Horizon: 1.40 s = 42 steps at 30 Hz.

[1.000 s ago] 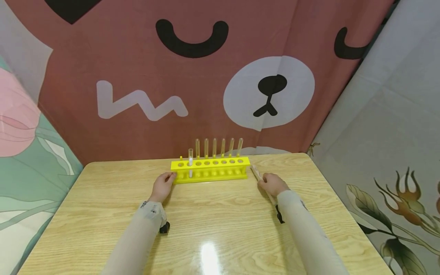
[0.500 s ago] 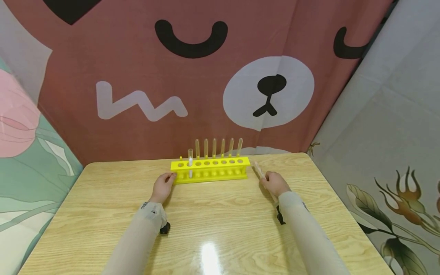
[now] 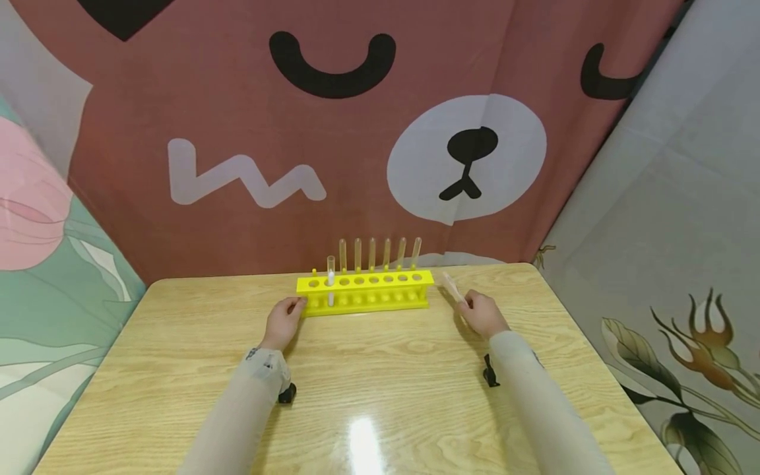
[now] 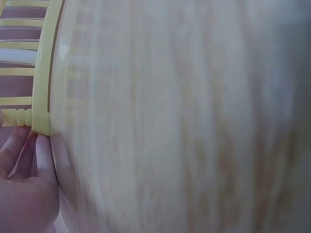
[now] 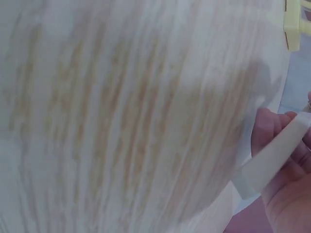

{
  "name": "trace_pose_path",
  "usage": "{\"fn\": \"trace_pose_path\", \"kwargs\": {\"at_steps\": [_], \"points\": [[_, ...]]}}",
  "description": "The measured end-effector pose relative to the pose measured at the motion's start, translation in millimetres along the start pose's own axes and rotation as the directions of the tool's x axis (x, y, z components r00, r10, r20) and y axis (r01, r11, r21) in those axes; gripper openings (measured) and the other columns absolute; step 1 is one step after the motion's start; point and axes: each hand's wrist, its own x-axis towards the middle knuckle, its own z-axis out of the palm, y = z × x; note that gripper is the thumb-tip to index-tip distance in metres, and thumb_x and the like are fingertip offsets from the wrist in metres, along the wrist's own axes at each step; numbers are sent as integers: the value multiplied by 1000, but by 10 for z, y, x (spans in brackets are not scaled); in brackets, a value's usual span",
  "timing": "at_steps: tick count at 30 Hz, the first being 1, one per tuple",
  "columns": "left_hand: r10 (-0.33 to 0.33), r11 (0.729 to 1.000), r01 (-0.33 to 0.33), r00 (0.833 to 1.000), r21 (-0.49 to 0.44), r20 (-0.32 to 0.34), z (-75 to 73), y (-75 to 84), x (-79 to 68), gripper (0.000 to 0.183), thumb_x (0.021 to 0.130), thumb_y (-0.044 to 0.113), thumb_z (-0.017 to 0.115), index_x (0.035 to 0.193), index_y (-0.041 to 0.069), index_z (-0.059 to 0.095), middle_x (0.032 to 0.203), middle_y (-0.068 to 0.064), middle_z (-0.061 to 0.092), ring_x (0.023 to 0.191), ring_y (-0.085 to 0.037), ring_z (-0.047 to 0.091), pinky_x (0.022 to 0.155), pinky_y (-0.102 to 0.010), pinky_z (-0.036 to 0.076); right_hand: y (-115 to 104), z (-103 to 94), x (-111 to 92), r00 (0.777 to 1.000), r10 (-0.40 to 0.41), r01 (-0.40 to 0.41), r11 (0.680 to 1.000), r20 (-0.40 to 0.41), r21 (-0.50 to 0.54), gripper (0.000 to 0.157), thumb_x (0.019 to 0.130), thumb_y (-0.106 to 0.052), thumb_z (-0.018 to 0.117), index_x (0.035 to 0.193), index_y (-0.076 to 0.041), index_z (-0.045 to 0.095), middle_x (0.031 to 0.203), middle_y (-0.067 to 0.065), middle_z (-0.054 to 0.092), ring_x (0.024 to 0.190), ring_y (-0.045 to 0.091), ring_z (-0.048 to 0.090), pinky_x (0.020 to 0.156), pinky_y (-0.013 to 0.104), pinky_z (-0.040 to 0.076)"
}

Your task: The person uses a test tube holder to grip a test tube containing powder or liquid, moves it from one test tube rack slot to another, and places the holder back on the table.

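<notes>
A yellow test tube rack (image 3: 368, 306) stands at the back of the table. Its left end is pinched low down by my left hand (image 3: 284, 322); in the left wrist view the fingers of this hand (image 4: 29, 194) meet the rack's end (image 4: 41, 121). One upright test tube (image 3: 331, 265) with white contents sits in the second hole from the left. Several clear tubes (image 3: 373, 254) are upside down on the rear pegs. Right of the rack, my right hand (image 3: 483, 314) grips a long pale flat stick (image 3: 452, 287), whose squared end (image 5: 252, 179) sticks out past the palm.
The wooden table (image 3: 380, 369) runs up to a brown curtain (image 3: 249, 244) with a cartoon face close behind the rack. A grey floral curtain (image 3: 665, 237) hangs at the right side. A bare yellow peg (image 3: 314, 272) stands at the rack's back left.
My right hand has moved slightly right with the pale stick, whose far tip has also shifted right, away from the rack. The left hand and the rack stay in place.
</notes>
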Motion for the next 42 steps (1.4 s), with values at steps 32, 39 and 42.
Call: {"fn": "trace_pose_path", "kwargs": {"at_steps": [32,39,42], "points": [[-28,1000,28,1000,-12,14,10,3,11,53,110,36,45,141,-5,53,147,-26,46,141,-42,38,118,-55,30,-353,68,-87,985,-112,132,980,-134,149,20,104,-25,52,103,-6,57,63,2,43,47,13,32,42,27,31],[-29,1000,29,1000,-11,12,16,4,12,52,110,36,45,141,-5,53,147,-26,46,142,-42,38,118,-55,29,-470,104,-81,978,-162,180,973,-128,146,21,104,-24,54,103,-4,61,62,3,45,46,12,33,41,26,31],[-28,1000,28,1000,-9,13,19,5,13,53,110,37,45,141,-5,53,147,-26,46,141,-42,38,118,-55,30,-526,112,-86,972,-194,213,965,-130,150,18,105,-21,55,102,-3,59,63,3,44,46,12,32,41,25,30]]}}
